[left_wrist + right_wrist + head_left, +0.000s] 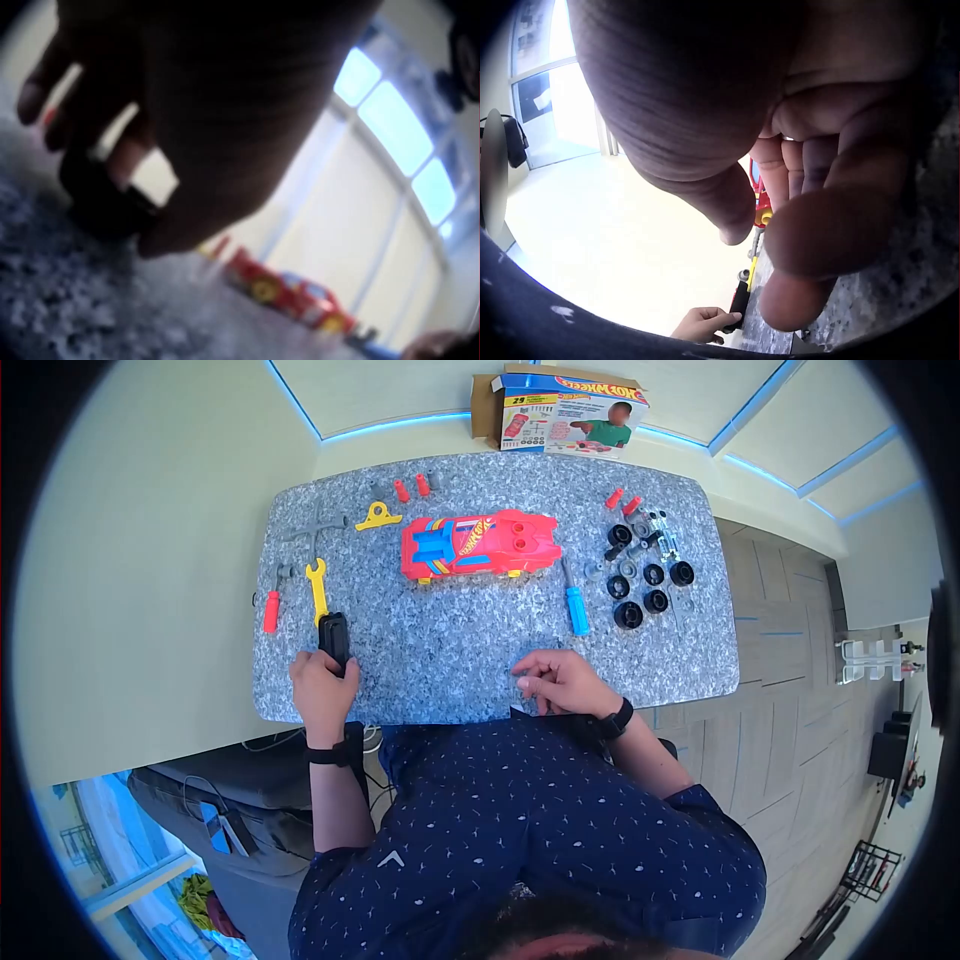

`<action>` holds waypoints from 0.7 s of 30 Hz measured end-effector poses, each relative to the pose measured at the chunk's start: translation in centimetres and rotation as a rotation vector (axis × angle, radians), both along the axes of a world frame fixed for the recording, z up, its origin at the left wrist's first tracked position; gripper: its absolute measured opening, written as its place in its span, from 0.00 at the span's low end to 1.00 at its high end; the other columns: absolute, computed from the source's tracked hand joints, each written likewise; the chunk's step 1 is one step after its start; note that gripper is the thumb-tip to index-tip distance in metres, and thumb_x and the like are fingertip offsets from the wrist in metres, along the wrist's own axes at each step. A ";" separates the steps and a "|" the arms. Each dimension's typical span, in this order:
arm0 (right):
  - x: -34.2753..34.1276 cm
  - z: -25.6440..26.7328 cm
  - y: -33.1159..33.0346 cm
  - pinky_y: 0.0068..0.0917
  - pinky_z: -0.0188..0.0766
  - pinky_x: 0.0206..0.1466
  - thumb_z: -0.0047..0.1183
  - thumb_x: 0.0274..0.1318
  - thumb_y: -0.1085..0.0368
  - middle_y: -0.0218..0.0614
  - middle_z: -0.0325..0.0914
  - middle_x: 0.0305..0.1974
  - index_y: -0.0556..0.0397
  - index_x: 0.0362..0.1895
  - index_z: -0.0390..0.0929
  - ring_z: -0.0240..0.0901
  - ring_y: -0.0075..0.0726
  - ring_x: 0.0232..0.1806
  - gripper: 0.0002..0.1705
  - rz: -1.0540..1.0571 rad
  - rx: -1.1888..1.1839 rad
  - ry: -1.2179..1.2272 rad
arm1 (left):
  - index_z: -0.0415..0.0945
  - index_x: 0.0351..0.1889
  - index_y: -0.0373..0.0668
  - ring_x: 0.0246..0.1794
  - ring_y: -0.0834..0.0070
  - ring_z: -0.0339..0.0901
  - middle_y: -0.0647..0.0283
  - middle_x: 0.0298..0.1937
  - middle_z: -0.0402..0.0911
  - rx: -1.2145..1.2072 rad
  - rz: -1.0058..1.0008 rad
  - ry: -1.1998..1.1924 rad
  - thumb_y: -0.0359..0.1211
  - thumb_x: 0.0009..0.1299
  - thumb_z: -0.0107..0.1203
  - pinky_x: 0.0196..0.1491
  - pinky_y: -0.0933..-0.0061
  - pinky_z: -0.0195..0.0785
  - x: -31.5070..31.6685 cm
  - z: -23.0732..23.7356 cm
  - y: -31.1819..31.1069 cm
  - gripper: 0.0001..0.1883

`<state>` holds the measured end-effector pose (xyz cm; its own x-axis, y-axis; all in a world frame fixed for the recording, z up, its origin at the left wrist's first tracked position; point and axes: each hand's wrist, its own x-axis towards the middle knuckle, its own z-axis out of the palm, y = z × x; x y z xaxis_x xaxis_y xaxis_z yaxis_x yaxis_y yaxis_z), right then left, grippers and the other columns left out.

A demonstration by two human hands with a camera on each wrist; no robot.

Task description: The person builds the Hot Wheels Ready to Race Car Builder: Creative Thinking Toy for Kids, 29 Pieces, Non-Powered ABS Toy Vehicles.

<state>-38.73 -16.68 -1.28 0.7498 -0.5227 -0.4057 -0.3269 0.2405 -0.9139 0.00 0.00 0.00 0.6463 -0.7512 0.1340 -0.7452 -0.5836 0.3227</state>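
My left hand (324,690) grips a black oblong piece (333,637) between thumb and fingers at the table's left front; the same dark piece (105,196) shows blurred in the left wrist view. A yellow wrench (317,592) lies just beyond it, its near end against or under the piece. My right hand (565,682) rests near the front edge with fingers loosely bent and holds nothing. The red toy car (480,547) stands mid-table, away from both hands. Beyond the right hand lies a blue-handled screwdriver (577,610).
Black wheels (628,615) and small parts lie at the right. A red-handled tool (271,612), a grey cross-shaped tool (316,530), a yellow part (378,517) and red pegs (401,491) are at the left and back. A printed box (566,420) stands behind the table.
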 end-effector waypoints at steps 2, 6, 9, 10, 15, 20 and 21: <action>0.0 0.1 0.1 0.21 0.73 0.22 0.66 0.78 0.63 0.32 0.89 0.36 0.58 0.61 0.86 0.85 0.20 0.25 0.15 -0.003 0.006 0.001 | 0.82 0.34 0.40 0.57 0.46 0.79 0.52 0.47 0.80 -0.010 -0.015 -0.040 0.42 0.62 0.81 0.56 0.43 0.76 0.1 0.3 0.3 0.19; 0.2 0.6 0.2 0.21 0.73 0.21 0.66 0.78 0.64 0.32 0.90 0.36 0.58 0.61 0.85 0.85 0.21 0.25 0.16 -0.003 0.008 0.015 | 0.84 0.51 0.41 0.68 0.40 0.75 0.44 0.64 0.78 -0.091 -0.020 -0.186 0.45 0.60 0.84 0.67 0.39 0.71 -1.8 4.3 -0.9 0.28; 0.2 0.7 0.3 0.21 0.74 0.22 0.66 0.79 0.64 0.32 0.90 0.37 0.58 0.62 0.86 0.85 0.21 0.26 0.15 0.003 0.014 0.028 | 0.81 0.67 0.43 0.78 0.35 0.69 0.39 0.79 0.70 -0.202 -0.324 -0.184 0.45 0.60 0.85 0.75 0.36 0.66 -3.0 7.1 -4.0 0.39; 0.3 0.8 0.3 0.20 0.74 0.23 0.65 0.79 0.64 0.32 0.89 0.37 0.57 0.62 0.86 0.85 0.20 0.27 0.15 0.008 0.013 0.038 | 0.78 0.74 0.45 0.82 0.34 0.65 0.39 0.83 0.67 -0.181 -0.429 -0.150 0.44 0.60 0.85 0.78 0.36 0.63 -3.4 7.9 -5.5 0.44; -0.8 -0.3 0.5 0.23 0.77 0.31 0.70 0.75 0.66 0.33 0.90 0.40 0.56 0.60 0.87 0.83 0.23 0.30 0.15 -0.043 -0.376 -0.099 | 0.60 0.92 0.58 0.91 0.36 0.55 0.43 0.91 0.58 -0.061 -0.783 -0.120 0.42 0.60 0.85 0.87 0.34 0.53 -4.2 6.9 -15.8 0.61; -3.6 4.1 -2.2 0.29 0.76 0.35 0.76 0.65 0.66 0.40 0.89 0.47 0.57 0.58 0.87 0.80 0.30 0.31 0.20 -0.339 -0.824 -0.017 | 0.54 0.94 0.63 0.90 0.40 0.58 0.50 0.90 0.61 0.235 -0.807 -0.138 0.41 0.61 0.84 0.87 0.34 0.53 -4.5 4.4 -19.6 0.65; -4.5 4.2 -2.9 0.29 0.76 0.35 0.77 0.64 0.67 0.41 0.88 0.50 0.57 0.59 0.86 0.80 0.31 0.30 0.22 -0.396 -0.876 0.063 | 0.54 0.94 0.63 0.89 0.41 0.59 0.49 0.88 0.63 0.196 -0.807 -0.135 0.40 0.61 0.84 0.87 0.35 0.54 -4.4 3.8 -19.5 0.64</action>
<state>-43.19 -19.60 2.92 0.4437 -0.8697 0.2161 -0.4230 -0.4158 -0.8051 -4.45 -19.54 3.83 -0.1119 -0.9937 -0.0096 -0.9828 0.1092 0.1491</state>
